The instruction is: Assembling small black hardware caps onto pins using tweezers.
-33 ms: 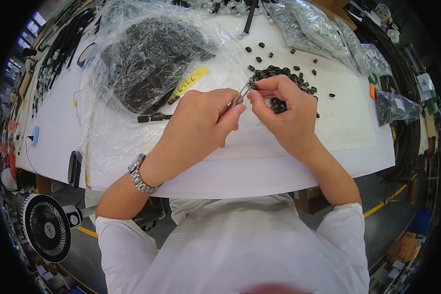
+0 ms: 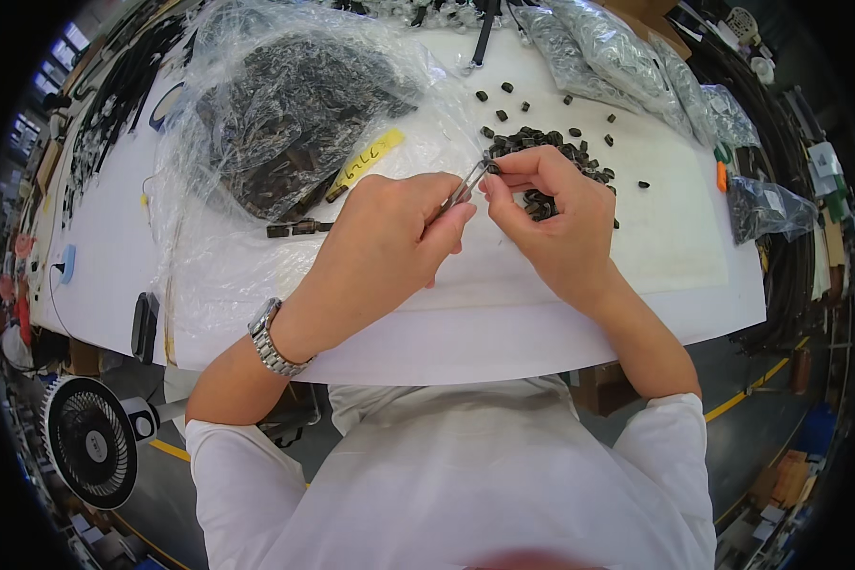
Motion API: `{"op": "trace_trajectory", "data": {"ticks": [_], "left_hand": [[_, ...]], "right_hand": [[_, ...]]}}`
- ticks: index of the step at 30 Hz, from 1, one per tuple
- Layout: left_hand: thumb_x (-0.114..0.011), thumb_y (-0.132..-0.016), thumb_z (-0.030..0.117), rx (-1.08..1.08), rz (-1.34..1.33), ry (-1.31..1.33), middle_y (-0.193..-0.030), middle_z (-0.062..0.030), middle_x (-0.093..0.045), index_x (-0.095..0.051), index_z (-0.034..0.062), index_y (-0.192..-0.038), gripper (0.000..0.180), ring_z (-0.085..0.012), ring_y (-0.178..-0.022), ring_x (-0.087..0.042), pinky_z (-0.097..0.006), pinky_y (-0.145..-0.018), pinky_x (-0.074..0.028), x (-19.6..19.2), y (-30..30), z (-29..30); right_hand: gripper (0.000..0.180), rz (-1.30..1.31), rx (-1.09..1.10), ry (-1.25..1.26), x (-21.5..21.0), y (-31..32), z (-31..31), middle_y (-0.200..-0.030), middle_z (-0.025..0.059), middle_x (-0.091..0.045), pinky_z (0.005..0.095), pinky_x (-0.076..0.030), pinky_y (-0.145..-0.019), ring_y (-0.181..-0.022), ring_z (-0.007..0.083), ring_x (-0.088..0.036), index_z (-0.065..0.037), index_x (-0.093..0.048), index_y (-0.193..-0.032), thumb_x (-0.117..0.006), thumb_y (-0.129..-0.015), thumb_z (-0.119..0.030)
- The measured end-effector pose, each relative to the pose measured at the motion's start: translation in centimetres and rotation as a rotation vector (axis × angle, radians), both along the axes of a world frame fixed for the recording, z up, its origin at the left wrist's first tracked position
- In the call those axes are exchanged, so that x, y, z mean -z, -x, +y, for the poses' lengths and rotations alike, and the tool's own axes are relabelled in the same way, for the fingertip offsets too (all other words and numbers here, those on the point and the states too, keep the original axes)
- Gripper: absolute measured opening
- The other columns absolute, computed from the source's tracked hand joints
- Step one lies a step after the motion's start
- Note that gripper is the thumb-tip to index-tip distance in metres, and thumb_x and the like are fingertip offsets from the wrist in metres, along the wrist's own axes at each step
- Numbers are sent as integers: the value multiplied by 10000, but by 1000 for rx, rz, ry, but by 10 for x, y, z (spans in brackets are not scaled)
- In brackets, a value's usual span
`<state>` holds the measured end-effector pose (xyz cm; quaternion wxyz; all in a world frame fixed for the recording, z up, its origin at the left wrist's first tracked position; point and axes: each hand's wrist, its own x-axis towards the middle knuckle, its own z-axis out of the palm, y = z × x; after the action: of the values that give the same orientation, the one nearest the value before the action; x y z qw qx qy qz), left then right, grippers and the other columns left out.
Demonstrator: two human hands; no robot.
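Observation:
My left hand is closed around a pair of metal tweezers, whose tips point away toward my right hand. Thumb and forefinger of my right hand pinch a small black part right at the tweezer tips. Just beyond and under my right fingers lies a pile of small black parts, with several loose ones around it. Left of my hands, a big transparent plastic bag holds many dark pieces. A short row of dark pieces lies by my left wrist.
A yellow label with handwriting rests on the bag. Filled plastic bags stand at the far right, and another bag sits at the table's right edge. At lower left is a fan. The white table's front edge curves before me.

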<state>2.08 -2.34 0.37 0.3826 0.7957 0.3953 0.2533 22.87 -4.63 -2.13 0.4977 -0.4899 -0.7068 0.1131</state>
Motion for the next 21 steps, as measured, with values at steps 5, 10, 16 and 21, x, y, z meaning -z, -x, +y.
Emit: {"op": "trace_trajectory", "data": {"ticks": [5,10,16,21], "left_hand": [[-639,-1067,168,10,16,-59,-705,-34,-736,-742,-3,-1021,205,-89,-480,-658,-240,-422,-474,-1,0,0],[-639,-1065,161,9,46,-90,-704,-51,-737,-737,-10,-1004,206,-109,-471,-659,-255,-431,-476,-1,0,-1],[-652,-1052,145,-3,97,-199,-697,-76,-729,-718,-19,-1002,184,-136,-446,-644,-277,-444,-475,5,0,-3],[-675,-1023,135,-14,93,-373,-696,-111,-715,-679,-11,-978,152,-233,-493,-662,-340,-510,-497,8,1,-4]], "right_hand": [[150,-105,18,-114,1,-3,2,-821,98,-771,294,-594,-633,-739,199,-786,-26,-695,-979,-809,-883,-51],[179,-204,-1,-234,3,-4,4,-795,90,-755,310,-573,-590,-673,210,-754,-38,-671,-982,-811,-870,-35],[230,-327,11,-332,5,-5,5,-762,66,-727,311,-549,-552,-634,206,-725,-52,-650,-994,-821,-845,-15],[229,-340,0,-349,4,-2,5,-782,66,-731,311,-555,-561,-645,206,-731,-52,-648,-990,-818,-844,-5]]}}
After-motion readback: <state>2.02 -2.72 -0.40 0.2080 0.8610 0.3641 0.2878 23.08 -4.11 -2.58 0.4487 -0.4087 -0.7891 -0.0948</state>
